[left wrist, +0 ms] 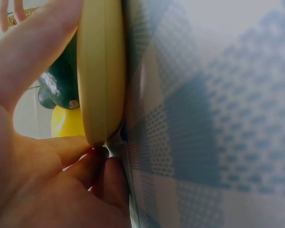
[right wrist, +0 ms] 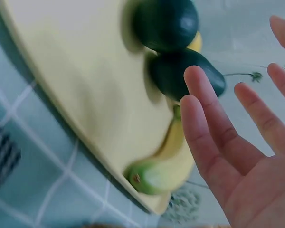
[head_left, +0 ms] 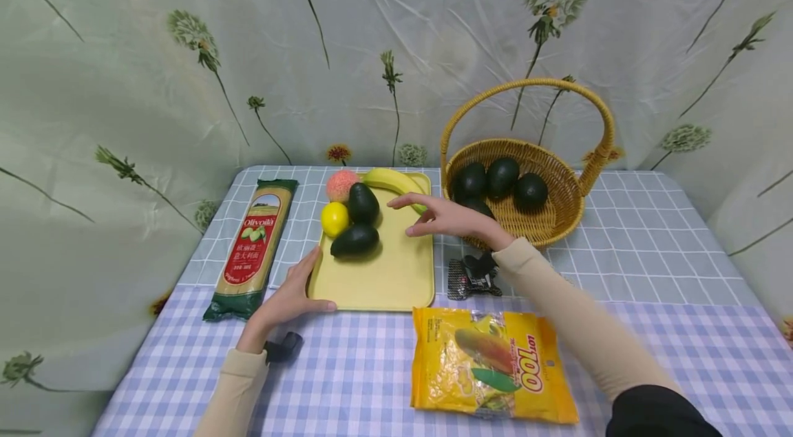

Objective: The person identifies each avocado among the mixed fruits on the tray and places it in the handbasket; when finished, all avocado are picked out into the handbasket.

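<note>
My left hand [head_left: 292, 294] grips the near left corner of a yellow tray [head_left: 384, 289], thumb along the front edge and fingers at the left side. The left wrist view shows the fingers curled against the tray's rim [left wrist: 102, 71]. On the tray lie two dark avocados [head_left: 363, 204], a yellow lemon [head_left: 335, 219], a pinkish peach-like fruit [head_left: 343, 185] and a banana [head_left: 394, 182]. Over the tray's right part hovers my right hand [head_left: 455, 218], holding nothing, its fingers extended and apart from the fruit. It hides part of the banana in the head view.
Right of the tray stands a wicker basket [head_left: 560, 220] with a tall handle and several avocados [head_left: 502, 177]. Small black packets [head_left: 460, 280] lie before it. A yellow candy bag [head_left: 489, 368] lies in front, and a pasta pack [head_left: 255, 244] to the tray's left.
</note>
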`<state>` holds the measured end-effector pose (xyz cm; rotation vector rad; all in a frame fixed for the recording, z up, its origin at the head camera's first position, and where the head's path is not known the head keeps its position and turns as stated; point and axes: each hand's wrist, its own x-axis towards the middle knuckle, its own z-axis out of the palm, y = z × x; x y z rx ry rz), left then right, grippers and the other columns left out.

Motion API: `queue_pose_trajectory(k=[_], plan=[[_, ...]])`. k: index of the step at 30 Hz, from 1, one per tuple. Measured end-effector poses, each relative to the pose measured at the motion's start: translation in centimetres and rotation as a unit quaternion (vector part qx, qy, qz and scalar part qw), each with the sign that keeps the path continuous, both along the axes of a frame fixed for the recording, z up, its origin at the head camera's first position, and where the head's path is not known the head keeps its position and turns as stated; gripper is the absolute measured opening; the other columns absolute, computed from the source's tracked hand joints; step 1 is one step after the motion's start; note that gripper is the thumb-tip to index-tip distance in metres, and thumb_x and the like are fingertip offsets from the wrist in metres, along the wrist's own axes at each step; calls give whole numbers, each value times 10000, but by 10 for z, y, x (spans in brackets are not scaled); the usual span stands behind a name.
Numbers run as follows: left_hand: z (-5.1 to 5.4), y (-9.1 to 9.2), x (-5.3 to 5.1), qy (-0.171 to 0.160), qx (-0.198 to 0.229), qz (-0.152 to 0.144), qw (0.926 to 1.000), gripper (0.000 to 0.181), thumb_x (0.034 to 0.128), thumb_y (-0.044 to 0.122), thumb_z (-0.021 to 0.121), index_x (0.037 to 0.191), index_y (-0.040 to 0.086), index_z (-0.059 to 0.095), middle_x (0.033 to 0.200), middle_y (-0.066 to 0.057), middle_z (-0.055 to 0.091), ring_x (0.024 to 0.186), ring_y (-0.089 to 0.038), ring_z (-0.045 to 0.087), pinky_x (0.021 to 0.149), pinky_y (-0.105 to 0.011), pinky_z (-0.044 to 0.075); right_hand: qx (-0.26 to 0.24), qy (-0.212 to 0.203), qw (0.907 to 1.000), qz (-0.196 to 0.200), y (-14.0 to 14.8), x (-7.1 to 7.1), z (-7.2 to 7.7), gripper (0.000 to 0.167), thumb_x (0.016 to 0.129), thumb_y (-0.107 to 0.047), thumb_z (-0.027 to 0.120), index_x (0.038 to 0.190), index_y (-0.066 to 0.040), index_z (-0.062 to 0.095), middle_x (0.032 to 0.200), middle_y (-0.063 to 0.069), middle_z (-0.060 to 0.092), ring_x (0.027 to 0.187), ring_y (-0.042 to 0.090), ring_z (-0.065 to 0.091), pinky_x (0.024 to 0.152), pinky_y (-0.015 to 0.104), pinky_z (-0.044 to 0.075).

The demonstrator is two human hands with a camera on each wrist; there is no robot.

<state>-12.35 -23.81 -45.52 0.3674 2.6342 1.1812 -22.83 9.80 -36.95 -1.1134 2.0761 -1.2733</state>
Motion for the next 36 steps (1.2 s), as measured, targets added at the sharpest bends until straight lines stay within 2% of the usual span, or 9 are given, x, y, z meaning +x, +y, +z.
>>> queue_pose_trajectory(k=[7,8,12,14,19,24,28,32,36], plan=[[0,0,0,-98,28,48,9999,1179,702,342,845,1508,-46,77,1558,-250,90,1368,-442,109,1076,-615,105,96,-329,9994,105,-35,-5,-12,596,906,-90,647,1444,-48,393,1490,92,337,1000,327,619,844,337,498],[0,0,0,-114,28,57,9999,1178,704,340,844,1509,-43,75,1559,-247,87,1369,-442,107,1077,-615,106,96,-306,9994,149,-40,-6,-14,599,898,-74,652,1441,-50,399,1492,92,332,1026,324,606,836,333,502],[0,0,0,-163,-1,80,9998,1176,710,339,842,1510,-39,69,1562,-243,82,1369,-442,102,1074,-618,113,197,-71,9987,460,-59,-9,-19,621,870,-17,668,1432,-35,403,1489,131,320,1215,319,461,866,346,494],[1,0,0,-192,-8,86,9998,1174,713,340,841,1510,-40,67,1562,-242,81,1369,-442,101,1074,-618,116,363,141,9976,570,-68,-10,-19,633,858,-26,681,1430,-37,410,1483,135,339,1303,281,355,966,359,429],[2,1,0,-225,-45,86,9997,1173,718,347,837,1511,-37,63,1564,-239,78,1369,-442,102,1073,-619,122,937,560,9917,676,-81,-11,-16,649,846,-81,692,1436,-74,423,1480,113,366,1342,219,308,1098,324,232],[3,1,1,-237,-38,87,9997,1171,718,344,837,1510,-39,65,1563,-241,80,1369,-443,103,1074,-616,126,1243,877,9860,681,-88,-11,-18,583,843,-81,683,1393,-92,489,1444,100,414,1318,213,339,1084,295,244],[3,2,1,-242,-33,93,9997,1171,717,345,838,1509,-42,68,1562,-244,81,1368,-441,106,1076,-609,129,1234,1052,9858,431,-90,-10,-22,482,848,-64,689,1313,-108,569,1376,96,472,1260,207,397,1056,298,290],[3,2,1,-250,-37,111,9996,1172,715,350,838,1510,-41,71,1561,-245,84,1366,-436,110,1077,-607,129,939,924,9912,155,-83,-8,-20,440,847,-56,700,1271,-120,599,1346,92,492,1233,206,420,1038,313,317],[1,2,1,-199,-19,115,9997,1164,712,338,841,1509,-43,82,1560,-245,90,1367,-433,113,1082,-602,117,548,666,9962,134,-65,-7,-12,422,864,-68,693,1272,-98,592,1341,99,492,1187,209,453,995,327,370]])
